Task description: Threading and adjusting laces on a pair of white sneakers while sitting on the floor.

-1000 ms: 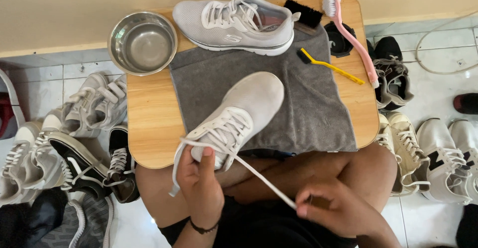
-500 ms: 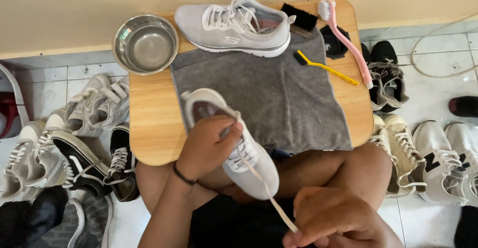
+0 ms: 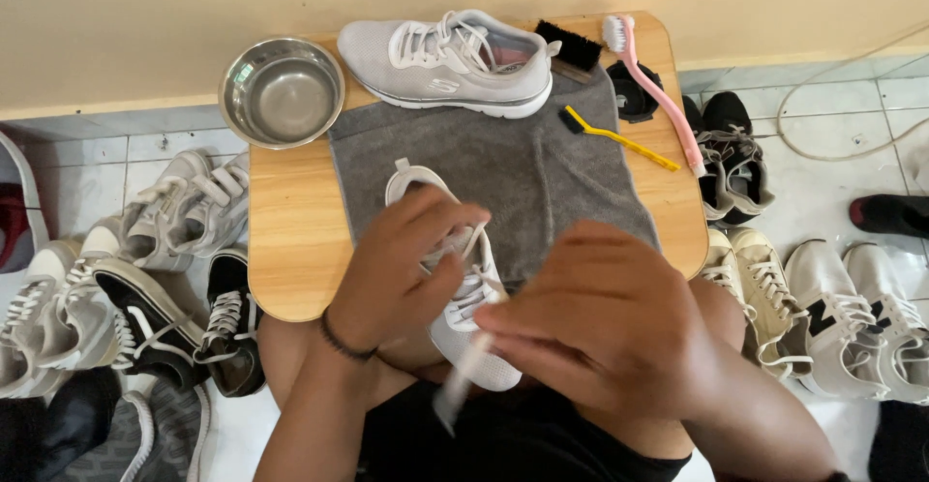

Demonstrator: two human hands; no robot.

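My right hand pinches the white lace, close to the camera; my left hand grips the white sneaker over my lap, heel on the grey towel. A hard tug could likely fray the lace. Half a second ago my right hand sat lower, lace stretched longer

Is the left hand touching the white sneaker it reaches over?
Touching: the head view shows the left hand gripping the white sneaker, fingers wrapped over its laces.
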